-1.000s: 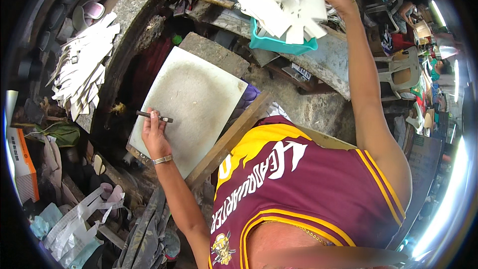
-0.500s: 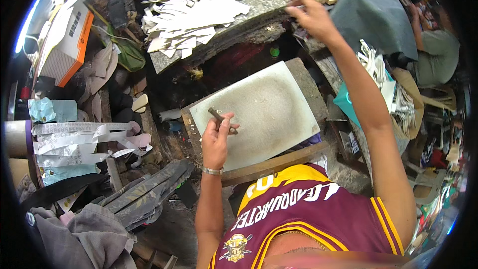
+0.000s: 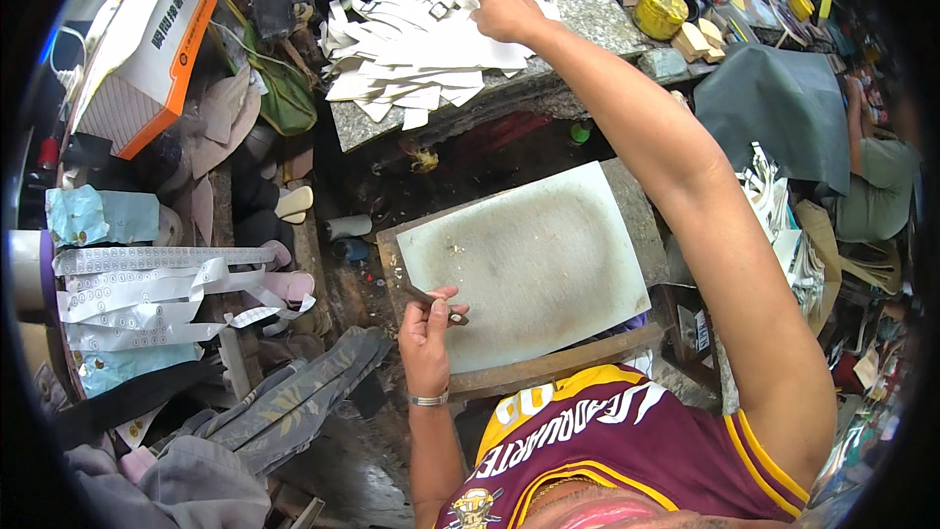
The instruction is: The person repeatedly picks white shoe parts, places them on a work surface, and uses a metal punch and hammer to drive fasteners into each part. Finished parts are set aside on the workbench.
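Paper cut-outs (image 3: pixel 421 49) lie heaped on the stone slab (image 3: pixel 597 20) at the top centre of the frame, and your right hand (image 3: pixel 499 5) rests on the heap's upper edge, fingers curled onto a piece; whether it is truly pinched you cannot tell from here. Lift only the top sheet, peeling it off flat so the rest of the stack does not slide. Your left hand (image 3: pixel 426 328), well apart from the right, sits at the lower left corner of the pale cutting board (image 3: pixel 534 260) in mid-frame, fingers closed around a thin dark tool (image 3: pixel 431 302). Keep its tip on the board and away from your wrist. A yellow tin (image 3: pixel 662 10) stands to the upper right.
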